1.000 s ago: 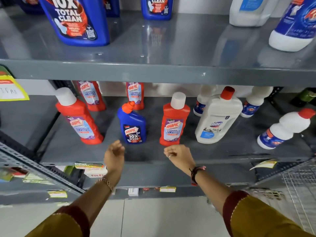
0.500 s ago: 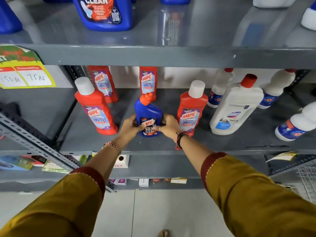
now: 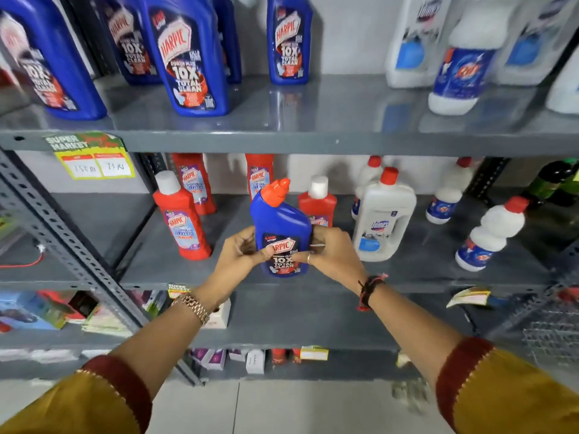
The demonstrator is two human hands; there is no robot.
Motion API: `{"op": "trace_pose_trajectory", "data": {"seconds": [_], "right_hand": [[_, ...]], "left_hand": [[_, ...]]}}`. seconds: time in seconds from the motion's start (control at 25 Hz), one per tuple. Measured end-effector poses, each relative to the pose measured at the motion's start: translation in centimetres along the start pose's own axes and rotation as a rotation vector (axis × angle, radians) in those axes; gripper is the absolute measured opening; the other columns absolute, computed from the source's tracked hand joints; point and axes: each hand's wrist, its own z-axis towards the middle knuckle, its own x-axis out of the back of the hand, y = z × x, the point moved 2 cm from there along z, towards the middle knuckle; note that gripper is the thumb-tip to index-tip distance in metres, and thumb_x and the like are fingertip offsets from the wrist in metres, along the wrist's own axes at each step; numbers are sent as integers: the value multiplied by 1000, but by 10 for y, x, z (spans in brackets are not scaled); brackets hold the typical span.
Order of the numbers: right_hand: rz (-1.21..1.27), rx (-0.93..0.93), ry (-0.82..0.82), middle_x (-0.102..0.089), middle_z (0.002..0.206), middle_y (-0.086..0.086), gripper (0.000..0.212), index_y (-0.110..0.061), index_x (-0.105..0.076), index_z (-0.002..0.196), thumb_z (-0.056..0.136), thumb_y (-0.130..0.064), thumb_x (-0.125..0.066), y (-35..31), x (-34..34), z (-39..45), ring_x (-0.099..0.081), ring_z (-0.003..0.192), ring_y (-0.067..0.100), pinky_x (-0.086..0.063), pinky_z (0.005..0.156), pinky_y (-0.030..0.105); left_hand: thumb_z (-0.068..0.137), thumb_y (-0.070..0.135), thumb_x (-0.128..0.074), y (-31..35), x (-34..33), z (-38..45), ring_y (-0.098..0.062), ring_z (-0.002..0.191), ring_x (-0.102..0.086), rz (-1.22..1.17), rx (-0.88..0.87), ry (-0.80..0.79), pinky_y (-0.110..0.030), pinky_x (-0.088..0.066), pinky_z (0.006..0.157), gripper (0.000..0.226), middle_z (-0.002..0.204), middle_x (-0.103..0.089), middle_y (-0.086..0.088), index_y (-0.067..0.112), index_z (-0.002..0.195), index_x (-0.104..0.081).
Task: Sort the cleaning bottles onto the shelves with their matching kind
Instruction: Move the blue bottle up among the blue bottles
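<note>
blue Harpic bottle (image 3: 282, 227) – upright | left hand (image 3: 239, 255) and right hand (image 3: 332, 255) – both gripping

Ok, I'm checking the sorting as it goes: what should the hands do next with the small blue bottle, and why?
Probably lift the small blue Harpic bottle with the orange cap, held between the left hand and right hand, to the grey upper shelf. The large blue Harpic bottles stand there; red bottles surround it here.

Your sleeves (image 3: 513, 393) are mustard yellow with dark maroon cuffs. You wear a gold link watch (image 3: 194, 306) on your left wrist, a black-and-red thread band (image 3: 368, 289) on your right, and a ring (image 3: 309, 259).
</note>
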Motion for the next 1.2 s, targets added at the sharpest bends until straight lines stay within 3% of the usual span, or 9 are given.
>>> {"op": "trace_pose_trajectory", "data": {"seconds": [0.16,0.28,0.36,0.52,0.64,0.84,1.0,1.12,1.2], "right_hand": [[52,157,56,-71,86,-14,34,-33,-65,85,67,-8,-79,-77,60,-10,-68,78,-5,-51,67,10],[96,267,96,-71,83,-20,30,-34,-65,83,70,-11,-78,-126,93,-5,-68,78,-4,-49,63,8],[124,329,135,-71,77,-22,28,-35,-65,82,71,-13,-78,-155,111,5,-68,76,-5,-50,61,8],[139,388,204,-74,93,-2,23,-28,-67,90,74,-14,-75,-187,131,39,-69,81,3,-55,69,19],[147,357,214,-74,95,-1,22,-29,-65,90,78,-13,-72,-189,132,71,-70,87,10,-57,80,32],[142,258,247,-73,102,7,19,-25,-64,92,79,-12,-71,-173,122,117,-70,86,15,-58,82,36],[150,253,256,-73,97,3,20,-27,-63,91,79,-13,-71,-168,116,138,-70,83,10,-57,75,27],[184,270,259,-72,93,0,21,-29,-63,89,79,-12,-71,-166,113,147,-70,80,9,-57,73,25],[234,278,272,-71,91,-2,22,-27,-64,92,79,-12,-71,-161,109,151,-69,77,3,-57,67,19]], "left_hand": [[79,1,-66,94,-20,5,-16,89,-65,-71,-169,39,-27,-57,80,30,92,-73,3,6,108,-63],[80,12,-64,154,-28,17,-10,84,-66,-133,-267,45,-22,-57,72,22,88,-75,5,11,102,-66],[85,8,-58,189,-30,32,-4,79,-68,-153,-322,46,-15,-54,67,18,83,-76,10,10,101,-66],[87,5,-56,232,-28,69,0,71,-69,-154,-341,80,-12,-52,61,24,77,-76,10,0,110,-63],[88,8,-58,239,-25,95,-1,69,-70,-183,-264,115,-13,-53,58,27,89,-73,0,1,114,-62],[88,11,-60,224,-16,134,-11,77,-67,-182,-138,169,-12,-53,55,30,110,-69,-16,2,117,-60],[88,14,-60,210,-6,156,-15,88,-67,-172,-147,190,-16,-56,64,34,113,-69,-14,4,120,-57],[88,12,-60,208,-3,162,-13,88,-66,-158,-210,207,-13,-55,63,35,105,-69,-6,6,122,-56],[87,11,-62,206,0,161,-10,92,-65,-69,-275,239,-14,-56,71,39,112,-67,-5,10,125,-53]]}}
